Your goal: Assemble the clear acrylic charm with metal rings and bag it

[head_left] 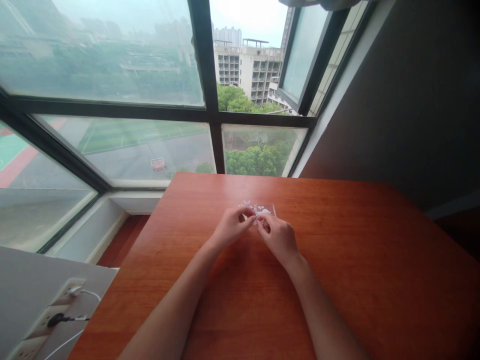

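A small clear box [270, 207] with white pieces in it lies on the reddish-brown wooden table, just beyond my fingers. My left hand [233, 227] is closed, thumb and fingertips pinched together in front of the box's left part. Facing it, my right hand [278, 236] is closed in a pinch too, its fingertips almost touching the left thumb. Whatever sits between the fingertips is too small to name. Some reddish and white bits show behind the left fingers, partly covered by them.
The wooden table [240, 295] reaches to the dark-framed window [213, 117], whose upper right pane [305, 55] stands open. A dark wall [405, 100] rises on the right. At lower left, wall sockets [47, 320] hold plugs with cables beside the table's edge.
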`<state>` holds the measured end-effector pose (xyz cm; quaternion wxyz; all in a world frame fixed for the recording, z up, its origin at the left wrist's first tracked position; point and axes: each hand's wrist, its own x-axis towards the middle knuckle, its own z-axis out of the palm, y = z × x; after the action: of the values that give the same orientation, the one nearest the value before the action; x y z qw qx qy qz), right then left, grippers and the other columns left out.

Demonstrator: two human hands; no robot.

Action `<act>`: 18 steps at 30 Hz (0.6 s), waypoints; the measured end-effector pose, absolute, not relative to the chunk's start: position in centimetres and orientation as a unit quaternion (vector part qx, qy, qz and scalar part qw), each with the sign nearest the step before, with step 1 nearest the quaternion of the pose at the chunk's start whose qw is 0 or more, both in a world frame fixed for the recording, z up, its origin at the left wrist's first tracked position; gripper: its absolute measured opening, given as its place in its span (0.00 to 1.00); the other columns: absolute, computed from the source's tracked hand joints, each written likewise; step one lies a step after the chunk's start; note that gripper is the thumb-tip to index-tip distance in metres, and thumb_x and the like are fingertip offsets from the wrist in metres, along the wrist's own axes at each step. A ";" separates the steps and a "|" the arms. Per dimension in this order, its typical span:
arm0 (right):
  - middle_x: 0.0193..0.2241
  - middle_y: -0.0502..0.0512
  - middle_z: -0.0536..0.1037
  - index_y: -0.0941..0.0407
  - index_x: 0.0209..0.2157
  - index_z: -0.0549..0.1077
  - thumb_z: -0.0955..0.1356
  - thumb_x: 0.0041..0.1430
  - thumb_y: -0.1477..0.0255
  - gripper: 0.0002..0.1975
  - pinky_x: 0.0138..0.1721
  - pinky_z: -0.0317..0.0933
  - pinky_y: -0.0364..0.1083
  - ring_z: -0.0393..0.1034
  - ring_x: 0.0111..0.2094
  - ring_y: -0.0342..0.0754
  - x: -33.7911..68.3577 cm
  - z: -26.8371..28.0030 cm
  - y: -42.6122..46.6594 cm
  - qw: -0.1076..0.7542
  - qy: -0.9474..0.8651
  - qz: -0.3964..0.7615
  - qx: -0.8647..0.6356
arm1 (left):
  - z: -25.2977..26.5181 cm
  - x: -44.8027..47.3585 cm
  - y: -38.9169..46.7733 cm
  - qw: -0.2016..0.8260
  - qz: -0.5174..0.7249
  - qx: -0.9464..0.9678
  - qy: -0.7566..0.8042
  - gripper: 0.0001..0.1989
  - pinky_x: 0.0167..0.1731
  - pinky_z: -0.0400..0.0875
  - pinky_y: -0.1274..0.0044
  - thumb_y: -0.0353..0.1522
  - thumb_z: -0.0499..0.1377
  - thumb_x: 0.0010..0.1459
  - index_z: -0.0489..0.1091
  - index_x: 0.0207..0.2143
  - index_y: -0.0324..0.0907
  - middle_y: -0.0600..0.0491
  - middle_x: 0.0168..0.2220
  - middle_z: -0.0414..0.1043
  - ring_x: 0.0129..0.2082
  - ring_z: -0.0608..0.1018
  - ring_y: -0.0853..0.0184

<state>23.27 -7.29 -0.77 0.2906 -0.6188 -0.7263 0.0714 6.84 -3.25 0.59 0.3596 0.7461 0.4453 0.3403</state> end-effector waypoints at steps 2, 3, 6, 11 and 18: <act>0.25 0.48 0.77 0.52 0.35 0.75 0.65 0.60 0.69 0.06 0.29 0.51 0.41 0.69 0.26 0.44 23.5 -0.6 -7.2 0.280 -0.718 0.086 -0.632 | 0.4 6.7 -3.2 0.302 0.345 0.761 0.459 0.07 0.28 0.64 0.80 0.32 0.57 0.57 0.74 0.32 0.40 0.54 0.30 0.75 0.25 0.70 0.72; 0.26 0.49 0.77 0.52 0.36 0.75 0.65 0.60 0.69 0.06 0.29 0.51 0.41 0.69 0.27 0.44 23.7 -0.5 -7.1 0.273 -0.713 0.093 -0.640 | 0.3 6.7 -3.2 0.269 0.343 0.770 0.465 0.06 0.29 0.64 0.80 0.31 0.57 0.57 0.74 0.32 0.40 0.54 0.31 0.75 0.26 0.71 0.71; 0.27 0.49 0.78 0.52 0.36 0.75 0.65 0.60 0.69 0.06 0.30 0.52 0.40 0.70 0.30 0.45 24.0 -0.2 -7.0 0.247 -0.697 0.106 -0.665 | 0.2 6.6 -3.3 0.186 0.322 0.791 0.486 0.06 0.31 0.64 0.79 0.30 0.56 0.58 0.74 0.33 0.42 0.53 0.34 0.75 0.28 0.72 0.70; 0.27 0.49 0.78 0.51 0.36 0.75 0.65 0.60 0.69 0.06 0.31 0.52 0.41 0.71 0.30 0.45 24.1 0.0 -6.9 0.235 -0.692 0.109 -0.674 | -0.1 6.9 -3.6 0.141 0.276 0.810 0.498 0.06 0.32 0.65 0.79 0.31 0.56 0.59 0.73 0.34 0.45 0.53 0.39 0.75 0.32 0.75 0.69; 0.30 0.49 0.79 0.50 0.37 0.75 0.65 0.60 0.69 0.07 0.30 0.51 0.41 0.71 0.32 0.45 24.8 -0.1 -6.7 0.219 -0.677 0.102 -0.696 | -0.1 6.1 -3.3 0.122 0.284 0.799 0.515 0.08 0.34 0.66 0.77 0.33 0.55 0.61 0.73 0.38 0.45 0.53 0.40 0.74 0.35 0.76 0.67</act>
<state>24.78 -6.65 -0.10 0.2191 -0.6956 -0.6765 0.1019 6.09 -3.31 -0.11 0.1223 0.7994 0.5152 0.2837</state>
